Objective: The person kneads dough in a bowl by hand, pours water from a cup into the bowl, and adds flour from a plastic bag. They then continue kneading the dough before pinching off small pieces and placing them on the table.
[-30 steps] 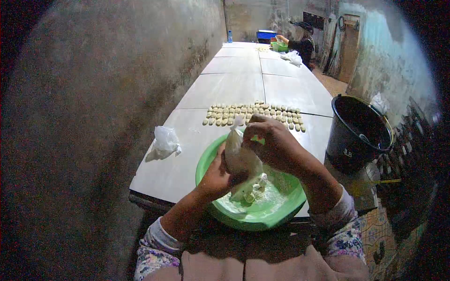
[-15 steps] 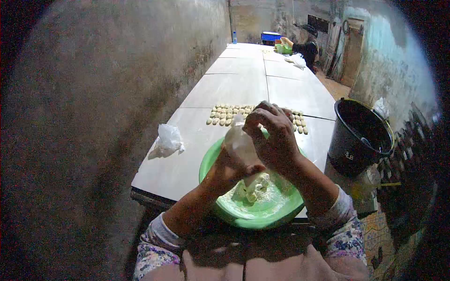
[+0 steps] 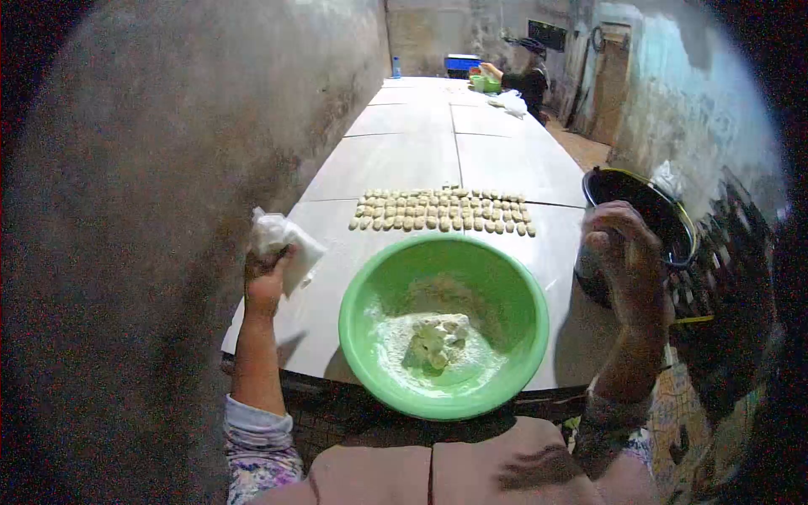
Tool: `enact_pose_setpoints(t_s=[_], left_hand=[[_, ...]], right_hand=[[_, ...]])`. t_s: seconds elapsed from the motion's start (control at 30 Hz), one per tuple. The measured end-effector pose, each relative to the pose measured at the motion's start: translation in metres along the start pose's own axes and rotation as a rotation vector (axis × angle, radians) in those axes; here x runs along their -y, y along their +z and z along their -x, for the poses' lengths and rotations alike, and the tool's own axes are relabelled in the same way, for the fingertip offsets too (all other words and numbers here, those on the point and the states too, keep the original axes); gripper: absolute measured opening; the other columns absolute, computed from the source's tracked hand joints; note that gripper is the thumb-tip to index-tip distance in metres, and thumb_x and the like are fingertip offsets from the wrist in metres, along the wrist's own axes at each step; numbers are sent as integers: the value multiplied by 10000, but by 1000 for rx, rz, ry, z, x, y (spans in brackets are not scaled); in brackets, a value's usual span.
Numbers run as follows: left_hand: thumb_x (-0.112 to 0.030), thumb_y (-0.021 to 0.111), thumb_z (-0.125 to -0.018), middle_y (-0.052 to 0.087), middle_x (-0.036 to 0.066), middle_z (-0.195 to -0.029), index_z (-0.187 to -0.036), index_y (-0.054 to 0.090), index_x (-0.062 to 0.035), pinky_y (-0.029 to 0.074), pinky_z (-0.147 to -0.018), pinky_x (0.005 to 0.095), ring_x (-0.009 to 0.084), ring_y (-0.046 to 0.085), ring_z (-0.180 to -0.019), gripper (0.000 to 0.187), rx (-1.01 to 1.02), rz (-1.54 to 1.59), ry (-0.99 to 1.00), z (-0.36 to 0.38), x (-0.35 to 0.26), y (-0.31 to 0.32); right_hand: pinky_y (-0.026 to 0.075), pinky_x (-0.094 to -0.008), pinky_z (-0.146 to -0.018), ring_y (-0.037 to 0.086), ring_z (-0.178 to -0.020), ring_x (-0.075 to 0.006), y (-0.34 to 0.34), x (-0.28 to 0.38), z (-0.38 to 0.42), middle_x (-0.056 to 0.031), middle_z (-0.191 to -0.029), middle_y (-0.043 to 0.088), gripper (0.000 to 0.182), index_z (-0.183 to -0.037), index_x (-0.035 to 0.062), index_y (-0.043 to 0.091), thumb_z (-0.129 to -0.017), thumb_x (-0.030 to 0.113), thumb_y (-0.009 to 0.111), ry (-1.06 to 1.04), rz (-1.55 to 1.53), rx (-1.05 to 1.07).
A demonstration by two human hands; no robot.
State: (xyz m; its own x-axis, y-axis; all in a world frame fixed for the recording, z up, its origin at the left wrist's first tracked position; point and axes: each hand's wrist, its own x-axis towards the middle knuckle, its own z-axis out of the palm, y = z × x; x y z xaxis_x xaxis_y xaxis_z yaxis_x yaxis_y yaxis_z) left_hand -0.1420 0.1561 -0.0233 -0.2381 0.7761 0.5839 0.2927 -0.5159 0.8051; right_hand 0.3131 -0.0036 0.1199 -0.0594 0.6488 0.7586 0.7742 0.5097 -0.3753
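On the left side of the table, my left hand [image 3: 268,282] grips a crumpled white plastic bag [image 3: 290,244], thumb across its front. My right hand [image 3: 624,252] is raised at the right, in front of the black bucket, its fingers bent and blurred; I cannot tell whether anything is in them. Between my arms stands a green basin [image 3: 358,332] at the table's near edge. Inside it lies a pale lump of dough [image 3: 436,343], with white flour [image 3: 396,337] scattered around it.
Rows of small pale dough pieces [image 3: 438,210] lie beyond the basin on the white table [image 3: 404,160]. A black bucket [image 3: 631,181] with a yellow-edged rim stands right of the table. At the far end, a person [image 3: 530,84] works near green containers [image 3: 484,82] and a blue crate [image 3: 461,63].
My hands have parted from above the basin, the left going left with the white bag, the right going right toward the bucket. The basin and dough rows now show fully.
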Motion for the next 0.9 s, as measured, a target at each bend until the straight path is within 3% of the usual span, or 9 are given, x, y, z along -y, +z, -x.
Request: enact_pose_setpoints(t_s=[0.17, 0.33, 0.37, 0.47, 0.53, 0.73, 0.77, 0.83, 0.9], left_hand=[[-304, 792, -737, 589, 141, -1134, -1194, 494, 41, 433, -912, 342, 230, 550, -1042, 646, -48, -434, -415, 4, 29, -1], [-549, 702, -752, 570, 236, -1126, -1182, 499, 67, 418, -934, 408, 364, 548, -1062, 778, -79, -581, -236, 8, 98, -18], [-567, 665, -774, 523, 282, -1180, -1197, 486, 76, 419, -931, 431, 402, 518, -1104, 790, -46, -692, -250, 0, 148, -32], [-564, 637, -798, 494, 298, -1205, -1226, 468, 73, 413, -930, 454, 417, 500, -1122, 786, -51, -712, -231, -2, 133, -28], [-532, 590, -849, 505, 280, -1185, -1263, 451, 29, 420, -910, 466, 411, 518, -1080, 711, -77, -718, -231, 1, 153, -33], [-374, 490, -956, 513, 211, -1142, -1314, 402, -40, 455, -863, 397, 318, 535, -1030, 497, -216, -402, -88, 12, 149, -35], [-357, 480, -963, 517, 200, -1134, -1277, 432, -34, 453, -859, 401, 321, 536, -1012, 453, -232, -332, -92, 16, 135, -28], [-354, 484, -961, 518, 201, -1133, -1258, 447, -31, 449, -864, 405, 323, 534, -1011, 440, -213, -408, -70, 16, 136, -31], [-327, 498, -957, 525, 210, -1116, -1209, 484, -22, 436, -876, 422, 334, 531, -1007, 395, -187, -499, -27, 17, 135, -33]], right_hand=[[413, -322, -887, 554, -923, -202, -73, 6, 34, -92, -944, 591, 244, -907, 30, 585, -916, 273, 569, 1, 235, -147], [438, -363, -870, 558, -948, -220, -126, -45, 87, -93, -943, 594, 133, -934, 50, 586, -906, 176, 555, 310, 289, -293], [432, -334, -869, 561, -938, -215, -119, -38, 80, -93, -948, 598, 135, -951, 41, 589, -917, 165, 549, 151, 468, -271], [441, -305, -830, 564, -880, -201, -93, 6, 30, -88, -928, 600, 133, -977, 36, 596, -918, 150, 563, -58, 951, -254], [458, -328, -796, 573, -851, -203, -97, -31, -14, -96, -939, 608, 147, -972, 31, 603, -913, 163, 573, 184, 563, -181], [497, -328, -709, 633, -788, -208, -88, -162, -97, -99, -865, 672, 249, -1018, 10, 636, -875, 209, 592, 520, 649, 487], [500, -321, -703, 626, -770, -192, -73, -81, -36, -85, -858, 667, 255, -1021, 17, 647, -850, 200, 603, 329, -68, 19], [502, -312, -729, 622, -774, -182, -70, -66, -39, -86, -854, 661, 234, -984, 32, 654, -826, 199, 615, 865, -637, 13], [501, -311, -741, 623, -781, -183, -64, -62, -32, -88, -855, 662, 235, -969, 27, 655, -824, 207, 614, 814, -630, 39]])
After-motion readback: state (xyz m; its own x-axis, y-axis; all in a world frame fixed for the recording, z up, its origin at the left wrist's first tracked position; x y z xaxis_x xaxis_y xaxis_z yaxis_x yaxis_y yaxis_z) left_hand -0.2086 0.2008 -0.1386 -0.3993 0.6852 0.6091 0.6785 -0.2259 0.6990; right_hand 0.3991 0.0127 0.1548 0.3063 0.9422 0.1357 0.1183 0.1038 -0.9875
